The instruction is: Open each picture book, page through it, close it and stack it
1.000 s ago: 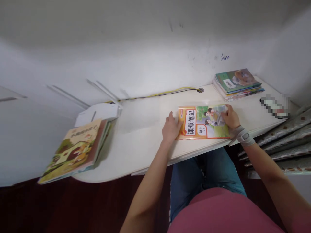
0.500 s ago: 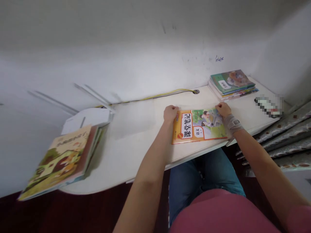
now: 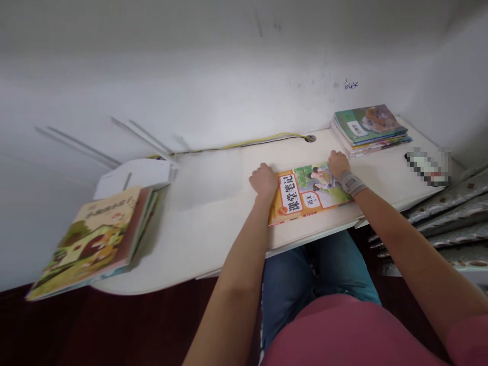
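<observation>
Left hand (image 3: 262, 181), right hand (image 3: 339, 164), both palm-down

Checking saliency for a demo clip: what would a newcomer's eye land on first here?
An orange-bordered paperback workbook lies at the front of the white desk, with the left hand at its upper left corner and the right hand at its top edge. A thick illustrated picture book overhangs the desk's rounded left end, and a stack of green-covered textbooks sits far right.
</observation>
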### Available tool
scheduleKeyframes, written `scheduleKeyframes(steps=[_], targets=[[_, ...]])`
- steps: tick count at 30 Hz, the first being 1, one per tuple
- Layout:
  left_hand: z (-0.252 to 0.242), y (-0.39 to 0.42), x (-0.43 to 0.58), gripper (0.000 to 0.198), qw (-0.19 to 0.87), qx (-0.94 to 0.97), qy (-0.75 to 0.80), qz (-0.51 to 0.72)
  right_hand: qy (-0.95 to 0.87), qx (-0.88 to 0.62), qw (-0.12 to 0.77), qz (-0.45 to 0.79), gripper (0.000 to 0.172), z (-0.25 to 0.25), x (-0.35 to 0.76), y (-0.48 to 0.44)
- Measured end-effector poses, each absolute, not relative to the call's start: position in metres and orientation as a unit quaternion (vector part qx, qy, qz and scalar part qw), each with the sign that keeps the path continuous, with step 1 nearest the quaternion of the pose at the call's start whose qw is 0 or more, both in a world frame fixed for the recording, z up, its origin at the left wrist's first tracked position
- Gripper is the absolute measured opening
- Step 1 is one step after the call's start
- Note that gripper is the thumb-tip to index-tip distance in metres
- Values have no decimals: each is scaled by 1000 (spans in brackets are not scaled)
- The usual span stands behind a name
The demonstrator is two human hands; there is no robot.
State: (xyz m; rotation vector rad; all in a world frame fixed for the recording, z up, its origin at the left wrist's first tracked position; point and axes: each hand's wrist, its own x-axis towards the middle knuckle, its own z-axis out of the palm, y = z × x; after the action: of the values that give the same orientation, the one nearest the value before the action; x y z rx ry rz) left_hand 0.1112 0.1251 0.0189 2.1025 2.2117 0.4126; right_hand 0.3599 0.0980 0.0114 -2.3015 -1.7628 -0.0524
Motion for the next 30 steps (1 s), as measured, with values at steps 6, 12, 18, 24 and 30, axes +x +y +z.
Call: scheduleKeyframes(steps=[6,12,18,24,30], targets=[[33,119,110,42,61,694,704,139,-615,-778,125,-25,33,12,362,94],[50,86,145,52,3,775,623,105,-622,-769,144,-23,33,11,363,95],[27,52,190,73,48,798,595,83,-620,-769,152,-13,32,11,366,96],[15,53,189,73,65,802,589,80,-619,-771,151,-4,36,33,367,95],[19,54,183,67,74,815,571,64,-766,-608,209,12,38,35,285,74]])
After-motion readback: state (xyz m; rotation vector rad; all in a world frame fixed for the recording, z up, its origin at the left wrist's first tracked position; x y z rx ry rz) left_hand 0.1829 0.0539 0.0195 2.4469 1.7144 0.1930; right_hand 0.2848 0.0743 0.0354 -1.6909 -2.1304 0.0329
